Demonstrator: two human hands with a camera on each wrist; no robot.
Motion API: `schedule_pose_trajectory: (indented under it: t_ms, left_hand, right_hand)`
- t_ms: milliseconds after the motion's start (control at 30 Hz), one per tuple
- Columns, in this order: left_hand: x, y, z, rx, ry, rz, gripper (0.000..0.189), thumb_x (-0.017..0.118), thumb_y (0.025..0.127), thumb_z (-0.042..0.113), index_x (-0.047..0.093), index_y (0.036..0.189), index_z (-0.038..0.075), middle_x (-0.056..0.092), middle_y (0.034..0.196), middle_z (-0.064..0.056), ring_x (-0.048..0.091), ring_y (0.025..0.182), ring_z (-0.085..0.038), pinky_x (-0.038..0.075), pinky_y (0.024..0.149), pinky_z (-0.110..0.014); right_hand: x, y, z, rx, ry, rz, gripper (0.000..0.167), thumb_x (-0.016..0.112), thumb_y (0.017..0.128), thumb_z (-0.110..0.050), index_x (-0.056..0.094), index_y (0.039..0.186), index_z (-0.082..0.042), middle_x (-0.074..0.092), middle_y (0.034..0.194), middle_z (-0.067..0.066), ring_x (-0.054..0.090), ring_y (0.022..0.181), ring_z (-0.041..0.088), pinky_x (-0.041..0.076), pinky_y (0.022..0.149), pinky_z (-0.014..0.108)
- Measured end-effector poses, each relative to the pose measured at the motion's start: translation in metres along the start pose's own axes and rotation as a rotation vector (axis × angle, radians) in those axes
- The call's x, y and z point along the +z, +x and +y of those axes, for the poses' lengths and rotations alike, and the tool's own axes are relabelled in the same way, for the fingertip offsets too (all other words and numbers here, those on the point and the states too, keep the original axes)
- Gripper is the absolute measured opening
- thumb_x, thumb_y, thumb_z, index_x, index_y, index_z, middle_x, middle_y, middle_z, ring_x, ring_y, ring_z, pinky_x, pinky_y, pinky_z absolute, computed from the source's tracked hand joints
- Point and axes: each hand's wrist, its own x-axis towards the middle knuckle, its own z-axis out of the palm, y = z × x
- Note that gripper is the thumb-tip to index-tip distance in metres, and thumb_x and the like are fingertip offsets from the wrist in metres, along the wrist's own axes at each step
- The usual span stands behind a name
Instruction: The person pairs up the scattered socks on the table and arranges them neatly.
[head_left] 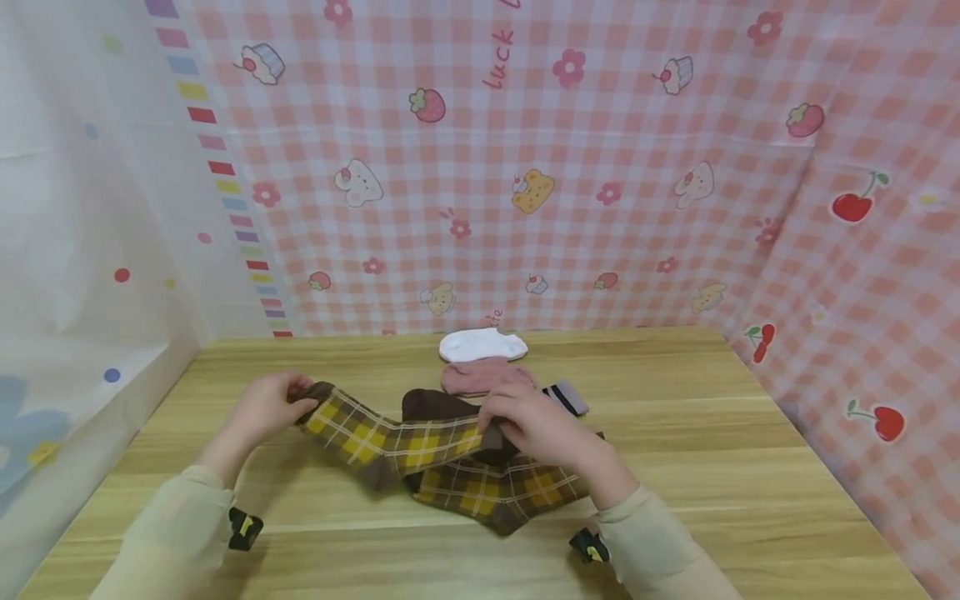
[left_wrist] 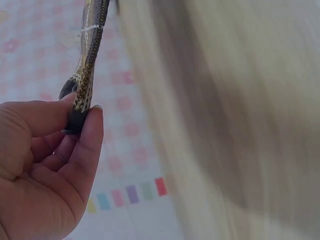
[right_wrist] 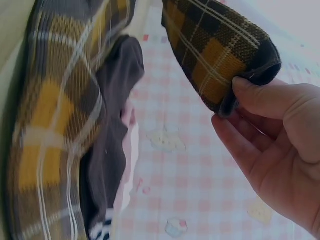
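My left hand (head_left: 258,412) pinches one dark end of a yellow-and-brown plaid sock (head_left: 363,437), and my right hand (head_left: 536,423) pinches its other end. The sock stretches between both hands above the table. In the left wrist view it appears nearly edge-on between thumb and fingers. The right wrist view shows its dark-edged end (right_wrist: 225,55) in the right hand's grip. A second plaid sock (head_left: 517,496) lies on the table beneath, partly covered by the held one. Behind them is a dark brown sock (head_left: 435,404), partly hidden.
Farther back on the wooden table (head_left: 675,467) lie a pink sock (head_left: 480,375) and a white sock (head_left: 480,344). A grey piece with black stripes (head_left: 566,397) shows behind my right hand. Patterned cloth (head_left: 487,233) hangs behind and at both sides.
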Motion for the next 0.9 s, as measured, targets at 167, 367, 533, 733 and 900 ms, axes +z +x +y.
schedule_pose_trajectory:
  t_ms: [167,367,533,733,900]
  left_hand:
    - [-0.001,-0.003,0.019,-0.012,-0.032,0.057,0.018,0.072,0.090,0.009,0.066,0.101,-0.004,0.069,0.091,-0.014,0.065,0.084,-0.031,0.051,0.076,-0.052]
    - [-0.001,-0.003,0.042,-0.012,-0.078,0.090,0.018,0.071,0.091,0.011,0.066,0.102,-0.003,0.069,0.090,-0.011,0.065,0.081,-0.026,0.053,0.072,-0.046]
    - [-0.003,-0.003,0.061,0.000,-0.114,0.106,0.019,0.071,0.092,0.012,0.067,0.105,-0.001,0.069,0.092,-0.010,0.065,0.081,-0.024,0.054,0.070,-0.042]
    - [-0.003,-0.004,0.082,0.023,-0.194,0.113,0.019,0.072,0.091,0.012,0.067,0.106,0.000,0.069,0.093,-0.009,0.066,0.081,-0.023,0.054,0.067,-0.037]
    - [0.000,-0.006,0.092,0.039,-0.275,0.089,0.018,0.071,0.091,0.009,0.066,0.105,0.000,0.068,0.091,-0.008,0.064,0.079,-0.020,0.055,0.064,-0.031]
  right_hand:
    - [-0.010,-0.011,0.011,-0.010,0.029,0.088,0.032,0.062,0.083,0.020,0.066,0.092,-0.010,0.063,0.097,-0.001,0.062,0.102,0.020,0.046,0.102,0.041]
    - [-0.024,-0.029,0.019,0.064,0.054,0.121,0.040,0.058,0.080,0.026,0.064,0.094,-0.010,0.064,0.098,0.000,0.062,0.104,0.024,0.051,0.091,0.042]
    - [-0.039,-0.041,0.024,0.074,0.101,0.155,0.037,0.061,0.080,0.026,0.064,0.094,-0.008,0.065,0.097,0.001,0.061,0.094,0.019,0.053,0.082,0.038]
    - [-0.054,-0.054,0.029,0.048,0.084,0.177,0.037,0.068,0.078,0.023,0.064,0.095,-0.009,0.066,0.099,0.001,0.063,0.093,0.018,0.053,0.081,0.033]
    - [-0.067,-0.064,0.032,0.024,0.071,0.164,0.042,0.067,0.077,0.025,0.064,0.097,-0.012,0.067,0.102,0.001,0.063,0.097,0.019,0.052,0.084,0.032]
